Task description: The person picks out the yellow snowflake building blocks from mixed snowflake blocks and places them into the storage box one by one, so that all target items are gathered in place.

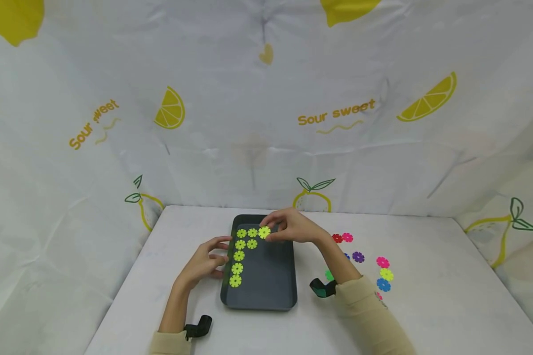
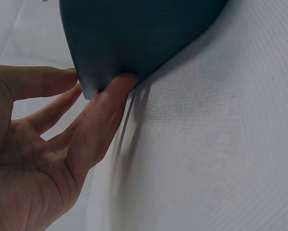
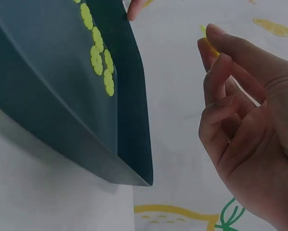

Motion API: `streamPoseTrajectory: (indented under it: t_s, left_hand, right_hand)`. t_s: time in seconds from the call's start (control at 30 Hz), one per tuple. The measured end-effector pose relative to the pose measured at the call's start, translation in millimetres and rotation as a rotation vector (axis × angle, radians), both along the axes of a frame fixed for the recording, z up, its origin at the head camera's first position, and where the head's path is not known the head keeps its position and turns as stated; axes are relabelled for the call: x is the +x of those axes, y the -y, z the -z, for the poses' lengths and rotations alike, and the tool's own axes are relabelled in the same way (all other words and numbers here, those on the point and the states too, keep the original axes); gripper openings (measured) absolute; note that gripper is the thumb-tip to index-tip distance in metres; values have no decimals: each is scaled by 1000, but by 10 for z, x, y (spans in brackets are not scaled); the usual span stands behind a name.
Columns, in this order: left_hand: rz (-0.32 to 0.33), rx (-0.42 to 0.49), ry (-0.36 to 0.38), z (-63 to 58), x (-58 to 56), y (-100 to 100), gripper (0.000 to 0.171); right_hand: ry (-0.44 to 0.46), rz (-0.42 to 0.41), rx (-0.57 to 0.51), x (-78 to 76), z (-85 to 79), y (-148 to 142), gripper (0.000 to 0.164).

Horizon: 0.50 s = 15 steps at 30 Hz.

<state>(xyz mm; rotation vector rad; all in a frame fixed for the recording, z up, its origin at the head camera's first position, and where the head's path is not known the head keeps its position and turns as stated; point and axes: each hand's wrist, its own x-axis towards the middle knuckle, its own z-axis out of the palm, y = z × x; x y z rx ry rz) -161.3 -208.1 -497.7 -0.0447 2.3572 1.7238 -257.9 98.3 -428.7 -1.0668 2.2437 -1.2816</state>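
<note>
A dark rectangular tray (image 1: 266, 281) lies on the white table. My left hand (image 1: 206, 261) rests against its left side; in the left wrist view, the fingertips (image 2: 122, 83) touch the outer wall, with the thumb at the edge. Between thumb and index finger, my right hand (image 1: 295, 227) pinches a yellow-green notched snowflake disc (image 1: 264, 232) over the tray's far part. Seen from the right wrist, only a sliver of that disc (image 3: 211, 47) shows. Several matching discs (image 1: 239, 256) form a column along the tray's left side, with a second short column beside its far end.
Right of the tray lie loose snowflake discs: red (image 1: 337, 238), pink (image 1: 383, 262), purple (image 1: 358, 257), yellow-green (image 1: 386, 274) and blue (image 1: 383, 284). A green one (image 1: 329, 275) is partly hidden by the right arm. A white lemon-print cloth (image 1: 248, 123) hangs behind the table.
</note>
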Motion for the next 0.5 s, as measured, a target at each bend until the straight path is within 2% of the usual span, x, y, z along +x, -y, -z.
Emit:
streamPoseTrajectory:
  t_s: [0.3,0.5]
  left_hand:
    - [15,6,6,17,-9,18,66]
    - [17,11,11,19,-14,19,66]
  right_hand:
    - [96,-112,63,-149,193,352,38]
    - [151,-142,129,-209,331,499,40]
